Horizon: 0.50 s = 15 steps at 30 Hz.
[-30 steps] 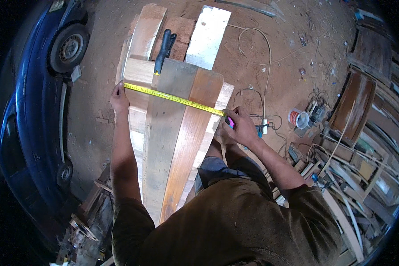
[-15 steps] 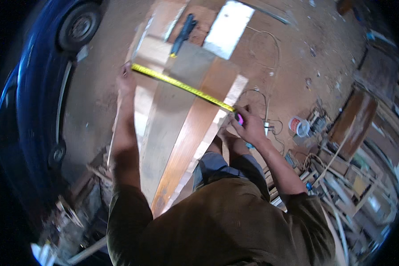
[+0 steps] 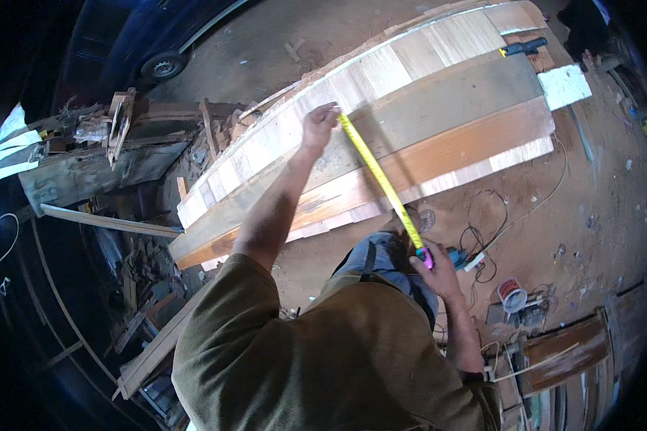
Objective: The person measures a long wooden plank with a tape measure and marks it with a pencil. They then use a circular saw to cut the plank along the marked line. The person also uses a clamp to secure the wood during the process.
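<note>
A yellow tape measure [image 3: 378, 171] is stretched out between my two hands. The fingers of my left hand [image 3: 318, 128] pinch the free end of its blade, above pale short slats. Close to my shorts, my right hand [image 3: 438, 274] is closed round the pink and black case [image 3: 425, 257]. The blade slants over a long grey-brown plank [image 3: 438, 111] and an orange-brown plank [image 3: 474, 138], throwing a shadow on them. Both planks lie lengthwise over a bed of pale slats [image 3: 386, 70]. Whether the blade touches the wood I cannot tell.
A dark hand tool [image 3: 523, 47] lies at the far right end of the planks, beside a white panel [image 3: 564, 86]. Cables [image 3: 474, 241] and a white-and-red bucket [image 3: 512, 294] are on the dirt floor. Scrap wood [image 3: 151, 302] is piled left; a blue car [image 3: 115, 50] stands behind.
My view has turned, and the planks now run across it. The tape has moved from near the planks' tool end toward their middle. My right hand is now nearer my body, off the slats' edge.
</note>
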Each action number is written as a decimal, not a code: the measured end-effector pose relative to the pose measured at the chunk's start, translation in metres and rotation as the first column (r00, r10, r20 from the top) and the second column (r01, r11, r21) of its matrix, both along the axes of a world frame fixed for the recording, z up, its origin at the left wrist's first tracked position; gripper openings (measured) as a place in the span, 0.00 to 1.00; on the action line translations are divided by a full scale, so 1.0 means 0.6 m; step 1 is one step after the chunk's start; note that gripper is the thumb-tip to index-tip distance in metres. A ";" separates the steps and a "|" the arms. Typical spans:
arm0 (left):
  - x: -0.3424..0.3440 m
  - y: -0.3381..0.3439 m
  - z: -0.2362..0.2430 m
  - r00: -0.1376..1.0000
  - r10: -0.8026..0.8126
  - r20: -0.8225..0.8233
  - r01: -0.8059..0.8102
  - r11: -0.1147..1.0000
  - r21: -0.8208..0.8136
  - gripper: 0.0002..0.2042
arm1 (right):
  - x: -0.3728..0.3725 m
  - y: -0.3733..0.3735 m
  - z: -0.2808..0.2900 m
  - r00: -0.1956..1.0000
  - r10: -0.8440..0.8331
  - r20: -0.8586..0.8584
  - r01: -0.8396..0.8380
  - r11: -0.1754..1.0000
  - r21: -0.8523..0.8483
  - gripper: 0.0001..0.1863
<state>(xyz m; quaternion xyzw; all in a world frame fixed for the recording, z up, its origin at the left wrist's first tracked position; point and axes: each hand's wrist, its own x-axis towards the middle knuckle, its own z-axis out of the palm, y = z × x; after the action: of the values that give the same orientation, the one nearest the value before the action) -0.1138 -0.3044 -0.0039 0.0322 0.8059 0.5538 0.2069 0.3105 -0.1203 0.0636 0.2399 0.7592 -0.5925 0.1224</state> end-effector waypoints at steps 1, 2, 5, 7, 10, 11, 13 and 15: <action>-0.010 -0.041 -0.005 1.000 0.014 -0.016 -0.014 1.000 -0.011 0.18 | -0.001 -0.026 0.009 0.997 0.021 0.069 -0.017 0.998 -0.056 0.28; -0.025 -0.086 -0.005 0.999 0.026 -0.034 -0.027 0.999 -0.024 0.17 | 0.000 -0.057 0.011 0.998 0.054 0.037 -0.054 0.999 -0.009 0.28; -0.081 -0.183 -0.008 0.996 0.087 -0.003 -0.087 0.996 -0.029 0.16 | 0.003 -0.155 -0.017 0.990 0.125 -0.070 -0.112 0.980 0.162 0.29; -0.115 -0.245 -0.016 0.999 0.054 0.007 -0.052 0.991 -0.127 0.17 | -0.021 -0.203 0.004 0.996 0.084 -0.008 -0.083 0.992 0.099 0.28; -0.154 -0.297 -0.033 1.000 0.015 0.021 -0.010 0.977 -0.214 0.17 | -0.069 -0.279 0.007 0.997 0.022 0.067 -0.026 0.998 0.057 0.27; -0.166 -0.318 -0.046 1.000 0.010 -0.030 -0.016 0.979 -0.204 0.17 | -0.079 -0.313 -0.004 0.998 -0.014 0.068 0.010 0.998 0.058 0.27; -0.185 -0.340 -0.072 0.993 -0.049 -0.108 0.024 0.976 -0.217 0.15 | -0.102 -0.367 -0.024 0.994 -0.061 0.096 0.053 0.995 0.085 0.27; -0.216 -0.366 -0.095 0.973 -0.142 -0.182 0.087 0.957 -0.278 0.14 | -0.109 -0.422 -0.056 0.994 -0.106 0.036 0.098 0.980 0.173 0.27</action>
<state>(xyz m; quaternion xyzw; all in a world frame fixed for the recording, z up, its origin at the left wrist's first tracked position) -0.2432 -0.5239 -0.0607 0.1061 0.8868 0.4206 0.1593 0.2452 -0.3736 0.0302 0.3014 0.7909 -0.5252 0.0879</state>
